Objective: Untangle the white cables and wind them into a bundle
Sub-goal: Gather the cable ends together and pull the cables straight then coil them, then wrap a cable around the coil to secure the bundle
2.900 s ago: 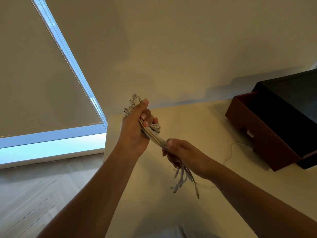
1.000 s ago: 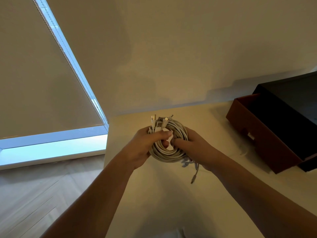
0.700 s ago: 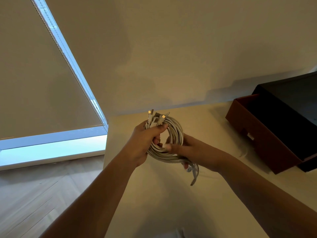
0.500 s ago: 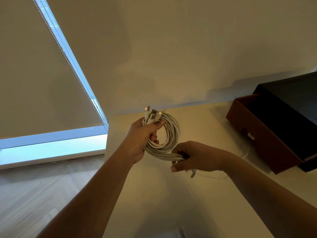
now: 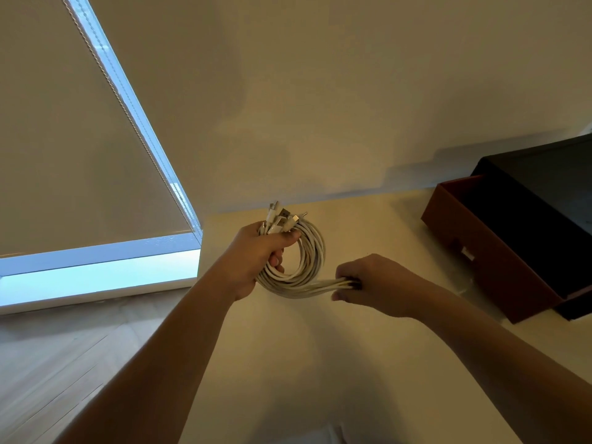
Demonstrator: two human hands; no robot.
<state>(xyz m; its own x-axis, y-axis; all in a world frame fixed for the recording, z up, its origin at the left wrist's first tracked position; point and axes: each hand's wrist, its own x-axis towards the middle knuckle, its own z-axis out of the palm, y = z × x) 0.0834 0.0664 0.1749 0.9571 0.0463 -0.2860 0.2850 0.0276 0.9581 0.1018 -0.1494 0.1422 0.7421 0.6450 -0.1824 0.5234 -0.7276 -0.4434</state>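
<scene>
While clamping the coiled white cables [image 5: 312, 251] above the table [image 5: 352, 363] in the left hand [image 5: 256, 254], now pulls the loose tails [image 5: 323, 285] rightward, fisted in the right hand [image 5: 374, 280], away from the loop cupped moments ago; probably readies a binding wrap.

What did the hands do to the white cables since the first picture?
The white cables, a straight bunch at first, are now wound into a coil. The right hand moved off the coil to the right, gripping the loose strands. The left hand kept gripping the plug end; the brown box stayed put.
</scene>
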